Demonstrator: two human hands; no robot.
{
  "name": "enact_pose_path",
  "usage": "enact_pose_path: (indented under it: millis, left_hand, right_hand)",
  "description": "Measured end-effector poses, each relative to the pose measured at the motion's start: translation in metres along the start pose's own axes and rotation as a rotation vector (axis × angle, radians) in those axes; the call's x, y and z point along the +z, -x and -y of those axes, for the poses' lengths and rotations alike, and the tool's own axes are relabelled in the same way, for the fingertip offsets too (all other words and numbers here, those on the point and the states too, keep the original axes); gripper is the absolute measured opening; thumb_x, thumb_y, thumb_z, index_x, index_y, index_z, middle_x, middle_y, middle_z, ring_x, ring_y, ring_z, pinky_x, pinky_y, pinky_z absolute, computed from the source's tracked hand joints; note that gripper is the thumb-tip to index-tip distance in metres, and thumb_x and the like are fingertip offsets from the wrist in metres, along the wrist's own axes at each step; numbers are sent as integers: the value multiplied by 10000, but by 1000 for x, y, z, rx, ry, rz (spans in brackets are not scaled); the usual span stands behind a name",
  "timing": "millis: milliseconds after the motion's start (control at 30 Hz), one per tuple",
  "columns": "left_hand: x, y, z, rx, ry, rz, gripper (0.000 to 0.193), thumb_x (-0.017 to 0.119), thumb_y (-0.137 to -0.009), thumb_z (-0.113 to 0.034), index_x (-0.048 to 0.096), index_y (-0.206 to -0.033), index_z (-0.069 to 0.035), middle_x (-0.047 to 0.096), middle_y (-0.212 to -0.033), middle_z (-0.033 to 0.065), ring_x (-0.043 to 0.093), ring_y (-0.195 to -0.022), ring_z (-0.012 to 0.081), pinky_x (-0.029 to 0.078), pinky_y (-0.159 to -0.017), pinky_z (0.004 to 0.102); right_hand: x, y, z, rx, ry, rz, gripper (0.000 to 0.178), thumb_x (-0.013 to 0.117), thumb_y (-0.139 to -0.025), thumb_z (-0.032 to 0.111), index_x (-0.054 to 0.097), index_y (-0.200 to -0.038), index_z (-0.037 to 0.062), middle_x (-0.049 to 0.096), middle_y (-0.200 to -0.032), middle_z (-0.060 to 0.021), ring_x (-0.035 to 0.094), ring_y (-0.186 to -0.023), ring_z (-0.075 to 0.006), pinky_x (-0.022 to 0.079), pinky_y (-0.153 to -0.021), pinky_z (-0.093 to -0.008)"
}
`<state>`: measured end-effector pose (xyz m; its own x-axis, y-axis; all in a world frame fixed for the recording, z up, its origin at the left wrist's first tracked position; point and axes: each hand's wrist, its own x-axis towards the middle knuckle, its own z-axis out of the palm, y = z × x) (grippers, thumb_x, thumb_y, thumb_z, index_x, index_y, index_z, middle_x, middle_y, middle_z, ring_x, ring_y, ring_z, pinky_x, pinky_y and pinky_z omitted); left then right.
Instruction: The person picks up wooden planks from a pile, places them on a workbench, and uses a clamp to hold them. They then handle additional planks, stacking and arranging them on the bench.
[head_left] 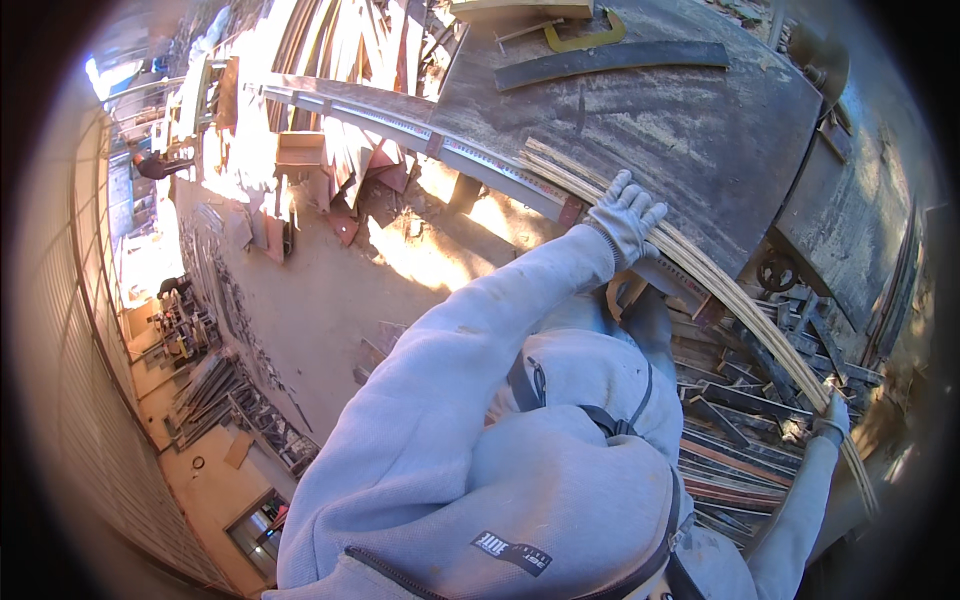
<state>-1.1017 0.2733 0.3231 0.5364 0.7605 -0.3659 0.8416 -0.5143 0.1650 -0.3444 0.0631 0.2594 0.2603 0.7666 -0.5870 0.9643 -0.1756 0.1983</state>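
A long bundle of thin wooden strips (715, 275) runs from the dark tabletop (640, 125) down to the lower right. My gloved left hand (627, 215) lies over the bundle at the table's near edge, its fingers curled across the strips. Further along, my gloved right hand (832, 415) is closed round the same strips, near their lower end. The far tips of the bundle rest on the tabletop, close to a metal straightedge with a scale (440, 140) along the table edge.
On the tabletop lie a dark curved bar (610, 66) and a yellow clamp (590, 32). Metal offcuts (730, 405) are piled below the bundle at right. Left of the table stand bundled boards (345, 50); a person (160, 165) is far left, near a corrugated wall (60, 330).
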Motion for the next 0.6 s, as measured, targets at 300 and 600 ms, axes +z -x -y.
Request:
enact_pose_path:
  millis: [300,600]
  left_hand:
    - [7,-1,-17,2,94,-34,1137,655,-834,-772,316,-1660,-68,403,-1642,192,297,-1570,388,14,-1324,618]
    - [13,6,-1,199,-5,-27,1321,738,-686,-776,265,-1678,-43,337,-1705,217,271,-1604,394,61,-1299,687]
  right_hand:
    - [-1,-39,-7,-30,151,52,708,943,-683,160,574,-1285,116,665,-1248,-171,638,-1184,-409,554,-978,-486]
    - [-23,-32,9,-122,157,50,670,937,-741,210,568,-1293,121,666,-1244,-159,651,-1166,-390,560,-959,-497]
